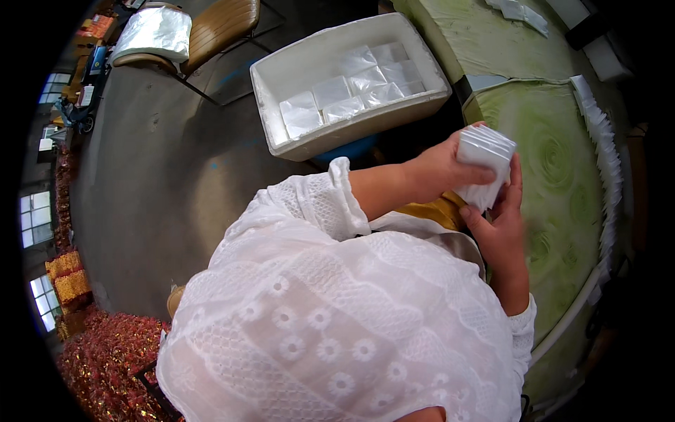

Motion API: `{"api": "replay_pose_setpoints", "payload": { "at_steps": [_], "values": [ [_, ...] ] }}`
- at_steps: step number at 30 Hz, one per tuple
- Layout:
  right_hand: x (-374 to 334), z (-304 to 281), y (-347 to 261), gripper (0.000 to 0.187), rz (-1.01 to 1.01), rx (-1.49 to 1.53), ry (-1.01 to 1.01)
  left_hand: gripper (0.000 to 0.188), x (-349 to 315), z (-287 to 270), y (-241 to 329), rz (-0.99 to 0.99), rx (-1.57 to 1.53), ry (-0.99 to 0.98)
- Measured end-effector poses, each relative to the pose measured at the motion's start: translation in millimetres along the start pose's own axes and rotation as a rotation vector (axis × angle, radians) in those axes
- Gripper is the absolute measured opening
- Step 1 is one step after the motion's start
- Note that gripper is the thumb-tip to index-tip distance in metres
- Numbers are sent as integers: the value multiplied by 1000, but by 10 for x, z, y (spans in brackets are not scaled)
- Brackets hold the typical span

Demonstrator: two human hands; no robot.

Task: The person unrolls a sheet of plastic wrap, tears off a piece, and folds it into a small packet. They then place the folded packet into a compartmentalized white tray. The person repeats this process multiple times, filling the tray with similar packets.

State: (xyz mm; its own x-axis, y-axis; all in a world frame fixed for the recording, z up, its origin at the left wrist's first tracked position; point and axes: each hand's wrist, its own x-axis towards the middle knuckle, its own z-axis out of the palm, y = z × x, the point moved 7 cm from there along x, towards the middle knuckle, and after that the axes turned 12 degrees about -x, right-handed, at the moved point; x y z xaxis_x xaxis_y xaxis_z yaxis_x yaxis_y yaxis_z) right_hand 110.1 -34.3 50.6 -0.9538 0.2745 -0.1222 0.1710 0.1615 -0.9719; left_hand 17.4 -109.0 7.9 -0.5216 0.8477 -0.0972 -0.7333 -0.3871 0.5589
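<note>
Both my hands are closed round a stack of thin, flat, square packets (pixel 485 158) in clear, shiny wrapping, held over the near edge of a table. From the left, my left hand (pixel 437 170) grips the stack with its thumb across the face. My right hand (pixel 503 235) holds it from below and from the right, its fingers partly hidden behind the stack. Ahead and to the left, a white foam box (pixel 281 146) contains several piles of similar clear-wrapped packets (pixel 332 91).
A table under a pale green patterned cover (pixel 555 169) lies to the right, with a long row of white packets (pixel 596 133) along its far side. A brown chair (pixel 221 28) bears a silvery plastic bundle (pixel 155 32). Red tinsel (pixel 116 359) is heaped at lower left.
</note>
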Motion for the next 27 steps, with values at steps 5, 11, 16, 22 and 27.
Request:
{"api": "replay_pose_setpoints", "payload": {
  "at_steps": [5, 11, 16, 22, 27],
  "values": [
    [20, 128, 75, 99, -17, -126, -127, 55, -304, -834, 808, -116, -240, 117],
    [-15, 117, 397, 78, 70, -171, -169, 56, -470, -2254, 2353, -35, 512, 513],
    [-103, 156, 604, 66, 146, -183, -217, 55, -504, -2802, 2547, -282, 793, 745],
    [-69, 173, 628, 62, 199, -196, -222, 67, -327, -2781, 2449, -541, 917, 859],
    [7, 217, 661, 60, 249, -167, -252, 72, -305, -2796, 2430, -544, 843, 920]
  ]
}}
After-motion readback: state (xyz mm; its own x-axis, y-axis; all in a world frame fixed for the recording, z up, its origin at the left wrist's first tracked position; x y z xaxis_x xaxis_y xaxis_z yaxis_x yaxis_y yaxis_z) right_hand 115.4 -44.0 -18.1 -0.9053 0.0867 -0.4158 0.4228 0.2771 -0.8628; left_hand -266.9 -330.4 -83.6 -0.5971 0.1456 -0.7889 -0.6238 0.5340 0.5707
